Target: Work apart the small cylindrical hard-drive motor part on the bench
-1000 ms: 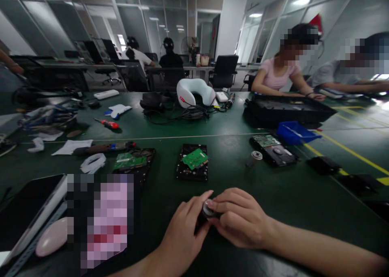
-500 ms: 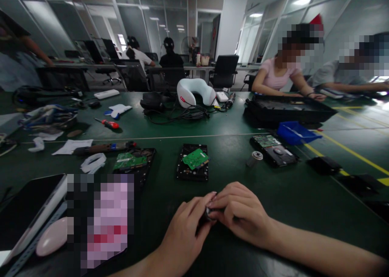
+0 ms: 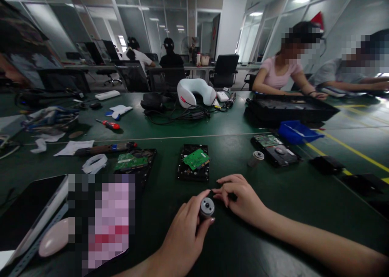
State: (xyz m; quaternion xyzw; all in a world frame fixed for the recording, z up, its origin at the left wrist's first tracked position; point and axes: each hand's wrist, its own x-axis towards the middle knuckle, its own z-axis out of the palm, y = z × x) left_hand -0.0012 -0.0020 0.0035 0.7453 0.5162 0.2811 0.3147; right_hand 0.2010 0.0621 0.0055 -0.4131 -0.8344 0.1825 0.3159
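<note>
Near the front of the table, my left hand [image 3: 186,224] is wrapped round a small cylindrical motor [image 3: 207,206], its round metal end with a dark centre facing up. Just right of it, my right hand [image 3: 240,196] has thumb and index finger pinched together, apart from the motor. A tiny dark bit shows at those fingertips, too small to name. A similar metal motor [image 3: 255,158] stands on the table beyond my right hand. Straight ahead lies a black hard drive [image 3: 193,175] with a green circuit board [image 3: 196,159] resting on it.
More hard drives lie at left [image 3: 148,163] and right [image 3: 278,151], the right one near a blue bin [image 3: 299,133]. An electric screwdriver [image 3: 105,148], a red-handled screwdriver [image 3: 108,124], a neck pillow [image 3: 194,92] and a black tray [image 3: 291,110] sit farther back. Co-workers sit across the table.
My right hand has drawn off the motor to the right, uncovering its top end. My left hand keeps its hold. At far left, a standing person has shifted.
</note>
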